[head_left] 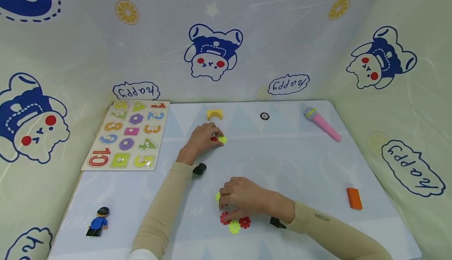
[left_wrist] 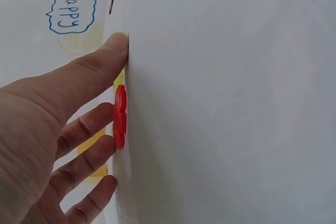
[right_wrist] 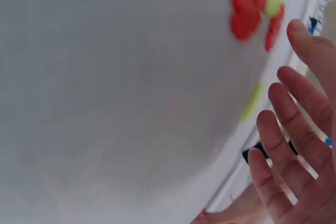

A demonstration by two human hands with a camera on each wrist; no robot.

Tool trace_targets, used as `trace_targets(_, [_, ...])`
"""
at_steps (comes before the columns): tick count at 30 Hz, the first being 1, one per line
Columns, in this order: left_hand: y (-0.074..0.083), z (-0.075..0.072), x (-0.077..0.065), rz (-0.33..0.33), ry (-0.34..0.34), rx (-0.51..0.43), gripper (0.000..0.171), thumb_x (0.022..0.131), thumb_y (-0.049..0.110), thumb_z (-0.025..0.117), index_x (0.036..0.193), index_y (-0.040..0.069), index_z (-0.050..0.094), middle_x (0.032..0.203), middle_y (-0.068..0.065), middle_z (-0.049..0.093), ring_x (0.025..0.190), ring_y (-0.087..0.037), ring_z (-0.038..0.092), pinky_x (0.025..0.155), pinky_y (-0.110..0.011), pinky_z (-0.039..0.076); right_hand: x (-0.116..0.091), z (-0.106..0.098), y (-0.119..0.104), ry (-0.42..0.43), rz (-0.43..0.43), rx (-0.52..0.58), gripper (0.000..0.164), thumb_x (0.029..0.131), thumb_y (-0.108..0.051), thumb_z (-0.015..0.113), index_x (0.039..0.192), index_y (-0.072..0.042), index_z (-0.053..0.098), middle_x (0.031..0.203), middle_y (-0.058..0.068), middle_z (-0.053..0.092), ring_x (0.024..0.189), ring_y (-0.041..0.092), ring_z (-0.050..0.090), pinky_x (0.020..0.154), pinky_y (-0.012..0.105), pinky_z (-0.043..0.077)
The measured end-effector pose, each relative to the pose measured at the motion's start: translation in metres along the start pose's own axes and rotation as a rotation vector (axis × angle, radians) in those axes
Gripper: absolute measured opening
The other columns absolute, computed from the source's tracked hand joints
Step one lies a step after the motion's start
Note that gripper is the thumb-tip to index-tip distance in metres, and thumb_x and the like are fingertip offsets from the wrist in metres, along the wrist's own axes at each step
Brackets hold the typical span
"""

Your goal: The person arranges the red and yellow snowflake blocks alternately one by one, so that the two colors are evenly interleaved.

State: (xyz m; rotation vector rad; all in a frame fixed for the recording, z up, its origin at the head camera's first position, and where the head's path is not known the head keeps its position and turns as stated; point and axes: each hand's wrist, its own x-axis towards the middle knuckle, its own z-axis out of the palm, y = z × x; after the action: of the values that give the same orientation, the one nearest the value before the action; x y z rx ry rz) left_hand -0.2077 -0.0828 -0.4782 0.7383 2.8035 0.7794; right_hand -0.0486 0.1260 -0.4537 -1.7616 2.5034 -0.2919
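Note:
My left hand (head_left: 203,141) is low over the table, thumb and fingers curled round a red flower-shaped disc (left_wrist: 121,116) and a yellow-green flower-shaped disc (head_left: 222,139). The left wrist view shows the red disc flat, fingertips at its edge and the thumb by the yellow-green one. Nearer the front, my right hand (head_left: 245,197) hovers with loosely bent fingers above more such discs. A red disc (head_left: 245,223), a yellow-green disc (head_left: 234,227) and another red disc (head_left: 224,217) lie grouped below its thumb. Its fingers partly hide one more yellow-green disc (head_left: 217,197).
A number puzzle board (head_left: 159,134) lies at the back left, a toy figure (head_left: 97,223) at the front left. Behind my left hand are a yellow arch block (head_left: 214,114) and a small black ring (head_left: 264,116). Rightward lie a pink toy microphone (head_left: 326,127) and an orange block (head_left: 354,198).

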Motion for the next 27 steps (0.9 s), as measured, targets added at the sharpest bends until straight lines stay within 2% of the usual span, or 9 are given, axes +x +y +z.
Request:
trace_targets(6, [-0.001,0.000,0.000,0.006,0.006,-0.002,0.035,0.094,0.033,0.088,0.121,0.013,0.081,0.114,-0.005,0.069,0.112,-0.027,0.061,0.102,-0.047,0.049,-0.003,0.005,-0.009,-0.024,-0.025,-0.021,0.023,0.097,-0.050,0.082,0.105,-0.029,0.084,0.100,-0.015,0.074,0.088,0.001,0.064,0.085,0.015,0.048])
trace_targets(14, [-0.002,0.002,0.002,0.008,0.000,-0.004,0.036,0.094,0.034,0.088,0.123,0.014,0.081,0.115,-0.005,0.069,0.112,-0.026,0.061,0.103,-0.046,0.049,-0.007,0.008,-0.019,-0.078,-0.061,-0.102,0.037,0.094,-0.065,0.078,0.109,-0.031,0.081,0.105,-0.015,0.074,0.093,0.000,0.064,0.087,0.017,0.049])
trace_targets(20, [-0.002,0.002,0.002,0.011,0.008,0.003,0.035,0.094,0.034,0.088,0.122,0.014,0.081,0.114,-0.004,0.069,0.111,-0.026,0.061,0.101,-0.047,0.049,-0.011,0.012,-0.022,-0.035,-0.022,-0.052,0.029,0.094,-0.056,0.084,0.105,-0.030,0.080,0.101,-0.016,0.072,0.090,-0.001,0.063,0.087,0.016,0.048])
trace_targets(27, [-0.003,0.003,0.001,0.009,0.008,-0.006,0.035,0.094,0.034,0.088,0.122,0.014,0.081,0.114,-0.004,0.069,0.111,-0.026,0.061,0.101,-0.046,0.049,-0.016,0.011,-0.019,-0.029,0.023,-0.004,0.029,0.094,-0.053,0.084,0.107,-0.028,0.080,0.099,-0.015,0.070,0.089,-0.001,0.060,0.087,0.017,0.048])
